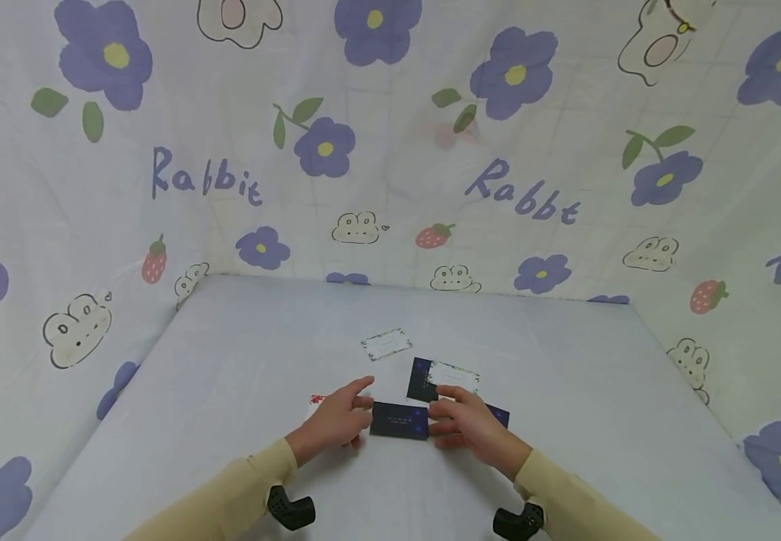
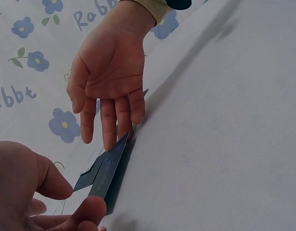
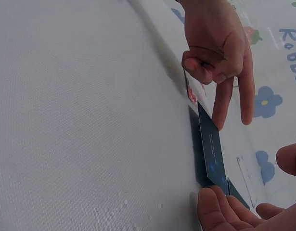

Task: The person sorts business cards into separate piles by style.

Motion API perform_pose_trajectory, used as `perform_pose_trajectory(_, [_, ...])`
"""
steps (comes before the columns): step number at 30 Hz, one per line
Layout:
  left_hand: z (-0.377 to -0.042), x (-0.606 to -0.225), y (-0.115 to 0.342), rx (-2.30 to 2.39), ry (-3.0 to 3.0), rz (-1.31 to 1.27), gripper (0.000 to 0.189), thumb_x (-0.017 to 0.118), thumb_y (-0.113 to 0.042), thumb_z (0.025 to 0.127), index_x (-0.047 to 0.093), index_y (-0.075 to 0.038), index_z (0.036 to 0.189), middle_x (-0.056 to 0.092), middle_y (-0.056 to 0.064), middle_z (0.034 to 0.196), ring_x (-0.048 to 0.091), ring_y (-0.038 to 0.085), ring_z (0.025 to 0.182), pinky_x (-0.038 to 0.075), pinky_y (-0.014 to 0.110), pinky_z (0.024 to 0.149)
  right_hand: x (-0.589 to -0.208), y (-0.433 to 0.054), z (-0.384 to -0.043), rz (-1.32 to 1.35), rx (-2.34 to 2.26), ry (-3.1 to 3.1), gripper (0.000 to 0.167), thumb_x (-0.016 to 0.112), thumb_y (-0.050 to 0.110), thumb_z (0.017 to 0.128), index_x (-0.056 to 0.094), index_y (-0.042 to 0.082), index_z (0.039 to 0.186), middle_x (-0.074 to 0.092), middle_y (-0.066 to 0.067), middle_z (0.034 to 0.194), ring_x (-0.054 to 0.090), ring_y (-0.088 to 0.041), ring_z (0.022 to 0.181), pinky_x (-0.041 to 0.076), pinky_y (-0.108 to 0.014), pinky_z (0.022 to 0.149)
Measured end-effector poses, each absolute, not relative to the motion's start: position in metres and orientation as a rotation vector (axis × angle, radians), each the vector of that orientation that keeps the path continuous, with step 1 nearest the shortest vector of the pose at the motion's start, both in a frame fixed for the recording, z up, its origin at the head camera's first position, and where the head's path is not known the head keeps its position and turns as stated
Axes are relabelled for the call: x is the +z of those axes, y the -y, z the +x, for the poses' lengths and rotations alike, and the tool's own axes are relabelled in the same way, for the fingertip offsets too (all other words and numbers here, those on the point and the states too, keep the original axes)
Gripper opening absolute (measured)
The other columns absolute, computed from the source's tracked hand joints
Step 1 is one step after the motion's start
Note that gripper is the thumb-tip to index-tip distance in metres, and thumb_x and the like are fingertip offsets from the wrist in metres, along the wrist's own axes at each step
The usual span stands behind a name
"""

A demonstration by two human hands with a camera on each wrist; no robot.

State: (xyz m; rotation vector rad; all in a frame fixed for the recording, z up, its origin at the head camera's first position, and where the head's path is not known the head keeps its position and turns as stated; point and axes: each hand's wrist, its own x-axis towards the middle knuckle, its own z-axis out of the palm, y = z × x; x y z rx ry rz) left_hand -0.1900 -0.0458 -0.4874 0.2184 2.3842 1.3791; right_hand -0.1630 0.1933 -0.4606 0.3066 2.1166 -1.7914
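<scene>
A dark blue business card with small print stands between my two hands, tilted, casting a shadow on the table. At its left short edge are fingertips of my left hand, its index finger stretched out and the thumb apart from the card. Extended fingertips of my right hand meet the opposite edge, palm turned inward in the left wrist view. Beside my left hand a white card with red flowers is mostly hidden. Another dark card shows partly behind my right hand.
Beyond my right hand, a white card with a leafy border overlaps a dark card. Farther back lies another leafy-bordered white card. The pale table meets a patterned curtain at the back and sides.
</scene>
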Motion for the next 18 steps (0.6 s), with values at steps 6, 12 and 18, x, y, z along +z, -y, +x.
perform_pose_trajectory(6, [-0.1889,-0.4849,0.0458,1.364,-2.396,0.212,0.069,0.056,-0.011,0.092,0.036,-0.017,0.158,0.056,0.021,0.148,0.058,0.014,0.051,0.046,0.025,0.049,-0.4601,-0.1917,-0.1625,0.307,-1.788,-2.117,0.058,0.057,0.018,0.101,0.039,-0.002,0.152,0.063,-0.028,0.132,0.073,-0.019,0.088,0.061,-0.034,0.074])
perform_pose_trajectory(12, [-0.1864,-0.4828,0.0451,1.372,-2.389,0.195,0.069,0.057,-0.011,0.092,0.036,-0.017,0.158,0.055,0.022,0.149,0.057,0.014,0.052,0.045,0.025,0.048,-0.4596,-0.1909,-0.1620,0.304,-1.787,-2.125,0.058,0.058,0.019,0.100,0.039,-0.002,0.152,0.062,-0.028,0.132,0.073,-0.021,0.090,0.061,-0.034,0.074])
perform_pose_trajectory(18, [-0.1849,-0.4810,0.0447,1.372,-2.384,0.191,0.068,0.057,-0.012,0.093,0.036,-0.017,0.157,0.055,0.021,0.149,0.057,0.015,0.052,0.046,0.025,0.049,-0.4592,-0.1905,-0.1619,0.309,-1.787,-2.126,0.057,0.057,0.019,0.101,0.039,-0.001,0.151,0.062,-0.029,0.132,0.073,-0.021,0.091,0.061,-0.036,0.076])
